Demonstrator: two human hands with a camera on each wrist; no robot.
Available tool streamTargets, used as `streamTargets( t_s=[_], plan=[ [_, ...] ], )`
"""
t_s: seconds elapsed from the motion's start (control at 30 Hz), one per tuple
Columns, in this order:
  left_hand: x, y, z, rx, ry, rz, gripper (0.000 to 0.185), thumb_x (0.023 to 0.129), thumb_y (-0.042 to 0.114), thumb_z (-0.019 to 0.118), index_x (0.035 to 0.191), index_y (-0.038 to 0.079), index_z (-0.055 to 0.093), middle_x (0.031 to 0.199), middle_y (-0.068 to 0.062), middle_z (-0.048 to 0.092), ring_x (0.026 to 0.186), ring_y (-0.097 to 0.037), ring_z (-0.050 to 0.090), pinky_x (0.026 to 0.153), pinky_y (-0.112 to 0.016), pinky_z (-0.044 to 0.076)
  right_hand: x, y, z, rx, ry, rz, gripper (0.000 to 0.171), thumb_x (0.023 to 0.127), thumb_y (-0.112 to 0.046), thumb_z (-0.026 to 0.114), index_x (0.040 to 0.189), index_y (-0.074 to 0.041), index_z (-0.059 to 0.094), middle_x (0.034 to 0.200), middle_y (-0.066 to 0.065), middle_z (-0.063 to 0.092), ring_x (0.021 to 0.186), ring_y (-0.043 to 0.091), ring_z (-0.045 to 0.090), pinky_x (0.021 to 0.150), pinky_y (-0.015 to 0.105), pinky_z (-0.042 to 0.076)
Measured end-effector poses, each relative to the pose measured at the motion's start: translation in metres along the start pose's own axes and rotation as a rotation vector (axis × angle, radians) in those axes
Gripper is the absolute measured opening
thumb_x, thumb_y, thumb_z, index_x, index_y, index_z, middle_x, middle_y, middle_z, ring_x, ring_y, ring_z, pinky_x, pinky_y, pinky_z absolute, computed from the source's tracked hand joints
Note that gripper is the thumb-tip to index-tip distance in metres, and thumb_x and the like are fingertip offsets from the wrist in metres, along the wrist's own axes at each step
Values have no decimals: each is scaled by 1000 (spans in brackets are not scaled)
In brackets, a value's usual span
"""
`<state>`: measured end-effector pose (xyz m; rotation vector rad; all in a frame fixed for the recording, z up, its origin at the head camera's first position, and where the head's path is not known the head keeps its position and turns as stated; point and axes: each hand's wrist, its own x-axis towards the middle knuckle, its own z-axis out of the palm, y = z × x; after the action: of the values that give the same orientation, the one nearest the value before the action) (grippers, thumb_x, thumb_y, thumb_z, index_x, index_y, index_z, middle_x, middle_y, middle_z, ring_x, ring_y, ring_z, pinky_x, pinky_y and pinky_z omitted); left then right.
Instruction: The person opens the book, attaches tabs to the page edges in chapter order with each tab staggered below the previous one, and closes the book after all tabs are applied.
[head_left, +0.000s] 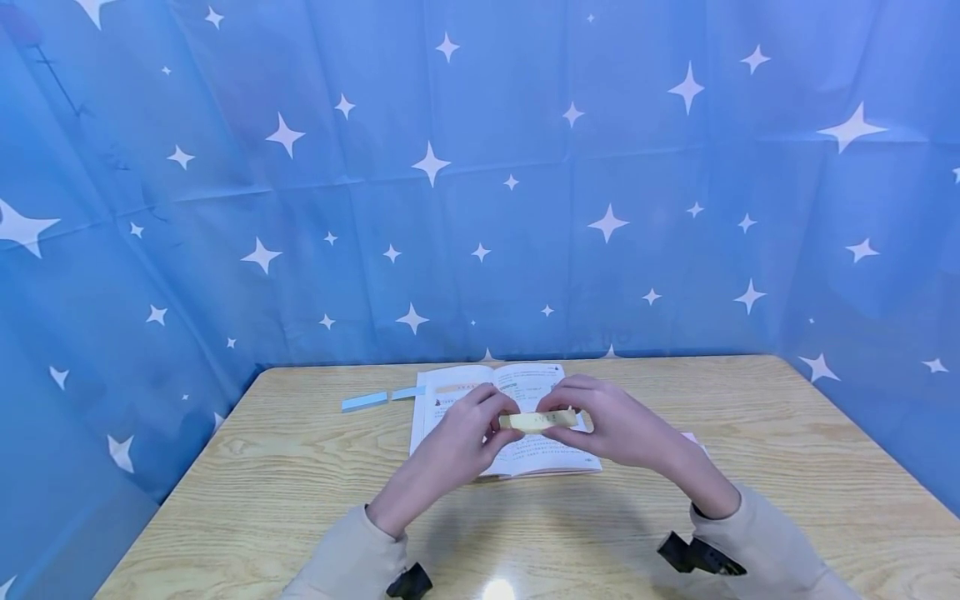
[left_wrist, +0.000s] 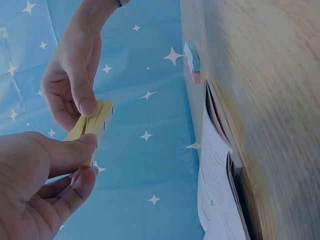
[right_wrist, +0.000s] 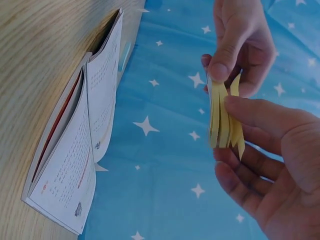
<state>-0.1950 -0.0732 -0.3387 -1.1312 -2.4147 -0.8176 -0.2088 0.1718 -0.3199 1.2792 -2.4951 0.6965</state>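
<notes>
A narrow pad of yellow sticky notes [head_left: 537, 422] is held level above the open book [head_left: 517, 458]. My left hand [head_left: 467, 429] pinches one end of it between thumb and fingers, and my right hand [head_left: 618, 421] pinches the other end. Small dark marks run along the pad's side that faces the head camera. From the right wrist, the yellow sheets [right_wrist: 222, 120] look loosely fanned, with gaps between several of them. The book lies on the table beneath both hands, its pages partly covered by them in the head view.
Two light-blue strips [head_left: 364, 402] lie left of the book, one touching or close to its edge. A small blue and pink block [left_wrist: 194, 62] sits on the wooden table [head_left: 300, 500], mostly behind my right forearm in the head view. A blue starry curtain [head_left: 480, 183] hangs behind.
</notes>
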Motion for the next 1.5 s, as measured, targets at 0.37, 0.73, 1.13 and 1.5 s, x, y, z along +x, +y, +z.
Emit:
streamTargets(
  t_s=[0.37,0.73,1.13,1.5],
  plan=[
    [2,-8,-10,18,-11,-45,14,90,9,77,100,3,69,91,-5,60,68,-12,51,58,-19,47,0,4,-1,-9,38,-12,19,91,-12,77,110,-12,73,106,-4,70,91,11,64,74,32,56],
    [0,-25,-27,45,14,-147,13,89,8,78,99,3,71,95,-5,65,71,-12,54,63,-24,50,-1,7,-5,-16,31,43,19,92,-14,76,112,-12,73,108,-5,70,91,10,63,74,30,54],
    [-2,-47,-52,147,26,-327,11,88,7,79,96,3,73,89,-4,63,73,-16,55,64,-28,50,-4,7,-11,-25,56,75,20,93,-14,75,112,-13,74,108,-6,69,94,13,63,76,36,54],
    [-9,-71,-67,178,0,-455,12,87,3,79,97,-1,74,90,-9,67,73,-19,56,64,-30,50,-4,9,-16,-56,89,59,21,90,-12,78,111,-14,75,107,-6,71,92,13,64,75,36,55]
  ],
)
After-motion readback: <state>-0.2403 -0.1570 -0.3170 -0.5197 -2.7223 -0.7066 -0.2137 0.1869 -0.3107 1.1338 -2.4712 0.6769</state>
